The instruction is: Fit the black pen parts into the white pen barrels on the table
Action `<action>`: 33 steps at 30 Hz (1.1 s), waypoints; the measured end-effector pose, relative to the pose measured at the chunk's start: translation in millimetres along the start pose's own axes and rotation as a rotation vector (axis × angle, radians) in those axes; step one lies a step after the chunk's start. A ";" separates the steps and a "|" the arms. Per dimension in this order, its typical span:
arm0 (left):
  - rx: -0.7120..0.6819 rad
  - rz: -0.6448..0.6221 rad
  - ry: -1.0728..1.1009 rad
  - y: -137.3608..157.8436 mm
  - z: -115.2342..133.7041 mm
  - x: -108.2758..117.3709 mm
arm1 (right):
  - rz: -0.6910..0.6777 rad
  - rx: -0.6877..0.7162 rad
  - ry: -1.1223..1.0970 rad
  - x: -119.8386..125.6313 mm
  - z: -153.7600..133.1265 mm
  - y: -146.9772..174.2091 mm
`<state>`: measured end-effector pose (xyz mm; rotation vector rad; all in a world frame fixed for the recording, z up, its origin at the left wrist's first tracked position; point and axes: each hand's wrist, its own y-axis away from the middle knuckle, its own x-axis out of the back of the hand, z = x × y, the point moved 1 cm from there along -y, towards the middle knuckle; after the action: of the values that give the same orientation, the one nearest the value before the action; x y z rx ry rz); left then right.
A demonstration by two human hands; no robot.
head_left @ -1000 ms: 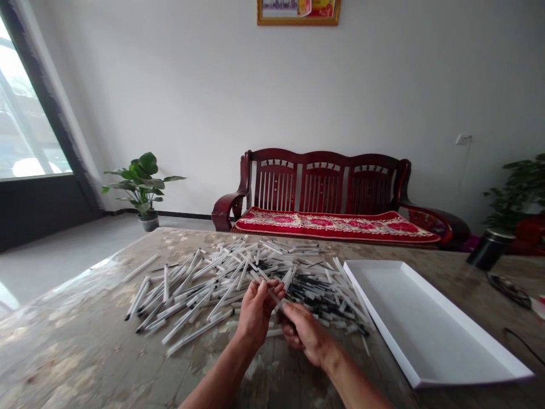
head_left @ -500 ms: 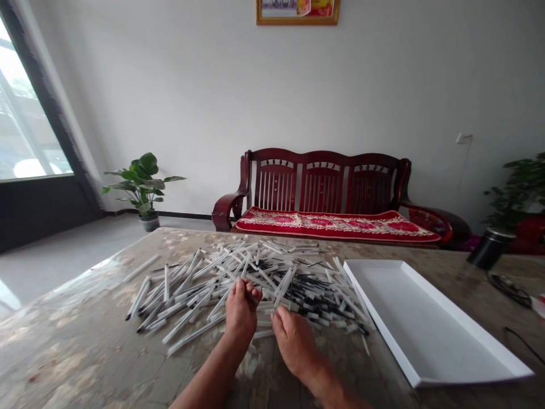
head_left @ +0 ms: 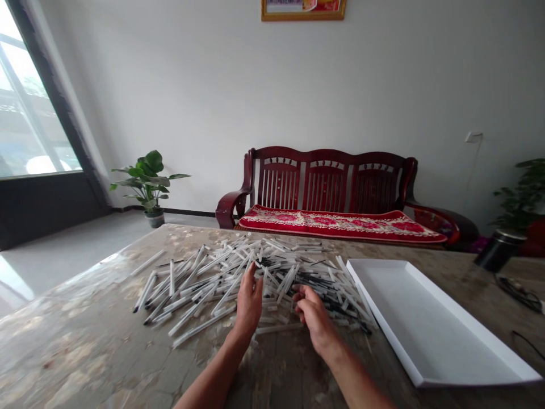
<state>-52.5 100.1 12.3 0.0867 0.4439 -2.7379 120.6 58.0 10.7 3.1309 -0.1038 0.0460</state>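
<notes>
A loose heap of pens and pen parts (head_left: 200,284), white translucent barrels with black pieces among them, lies across the table. At the heap's front edge is my left hand (head_left: 249,301), fingers stretched forward and thumb apart, with no object visible in it. My right hand (head_left: 314,315) is to its right, beside the black pieces (head_left: 323,289). Its fingers are loosely bent and apart, and nothing can be made out between them. A gap separates the two hands.
A shallow white tray (head_left: 443,324) sits right of the heap. Behind it on the right are a black cylinder (head_left: 500,250) and a dark cable (head_left: 519,292). Beyond the patterned table (head_left: 97,341) stands a red wooden bench (head_left: 327,182); a potted plant (head_left: 149,182) is at left.
My hands were close together with the fingers closed; now they are farther apart and reach forward toward the heap, fingers opened. The view has shifted slightly.
</notes>
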 end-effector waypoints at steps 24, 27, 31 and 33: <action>-0.217 0.054 -0.305 6.9 20.3 15.7 | -0.353 0.537 0.606 -15.1 -13.1 33.6; -0.198 0.137 -0.317 2.3 25.1 21.7 | -0.383 0.578 0.728 -20.3 -10.5 37.1; -0.138 0.244 -0.491 -16.7 37.6 38.7 | -0.361 0.618 0.739 -17.6 -8.8 36.8; -0.046 0.291 -0.646 -32.7 43.9 57.2 | -0.362 0.630 0.739 -16.1 -8.5 37.0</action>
<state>-117.8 95.4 56.9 -0.6697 0.2772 -2.2944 101.9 22.2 19.0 3.3705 0.5810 1.4522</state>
